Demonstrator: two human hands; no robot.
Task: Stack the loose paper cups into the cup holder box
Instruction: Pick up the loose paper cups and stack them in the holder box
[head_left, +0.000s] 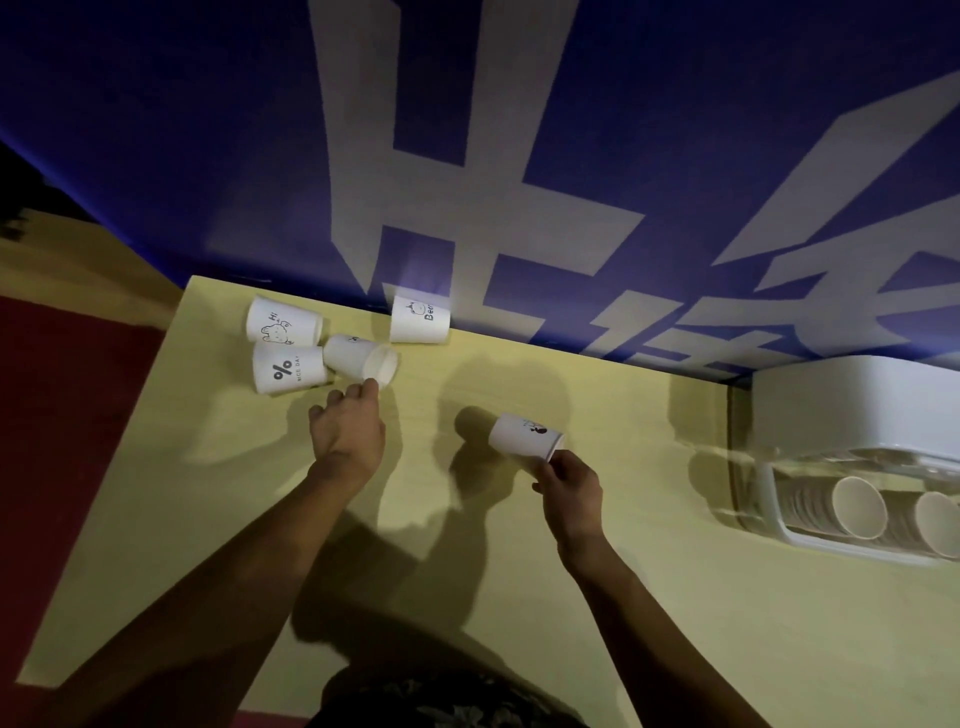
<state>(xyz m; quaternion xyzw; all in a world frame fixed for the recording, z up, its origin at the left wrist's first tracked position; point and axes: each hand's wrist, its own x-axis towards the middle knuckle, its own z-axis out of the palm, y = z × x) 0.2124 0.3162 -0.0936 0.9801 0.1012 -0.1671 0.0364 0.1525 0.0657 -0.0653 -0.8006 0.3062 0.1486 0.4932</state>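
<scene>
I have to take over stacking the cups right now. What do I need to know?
Right hand pinches one cup by its rim, above the table.
Left hand touches the rim of a tipped cup, not yet gripping it.
Three more loose cups lie at the far left: the "Hi" cup, the "%" cup and the "Bear" cup.
The cup holder box at the right already holds rows of cups.
Left: load the held cup, then the other four.
</scene>
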